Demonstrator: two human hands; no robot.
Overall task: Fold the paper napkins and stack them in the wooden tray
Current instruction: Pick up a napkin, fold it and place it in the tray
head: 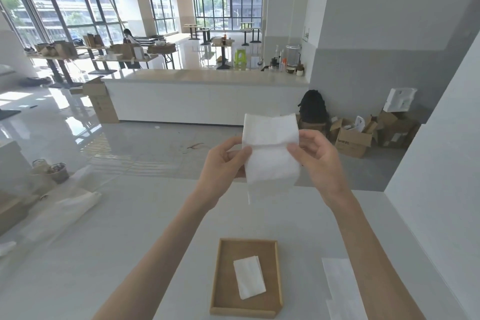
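White and smooth, the desk [130, 254] runs under both forearms. Nearest, below and between the two hands, sits the wooden tray [220, 267], an open shallow box holding one folded napkin [249, 277] that lies flat and slightly askew on its floor. Just right of the tray, below the right hand, flat white napkin sheets [342, 291] rest on the desk, apart from the tray's wall. Well to the left of the left hand lie crumpled clear plastic wrapping [75, 205] and small woven pots [55, 173]. Higher up, both hands are raised above the desk: the left hand [223, 163] pinches the left edge of a white paper napkin [271, 148] between thumb and fingers, and the right hand [318, 156] pinches its right edge the same way. This napkin hangs between them, upright, creased across its middle at thumb level, its upper part standing above the fingers. Beyond the hands stretches a glossy floor, a long white counter [207, 93], cardboard boxes [355, 138] to the right, and tall windows.
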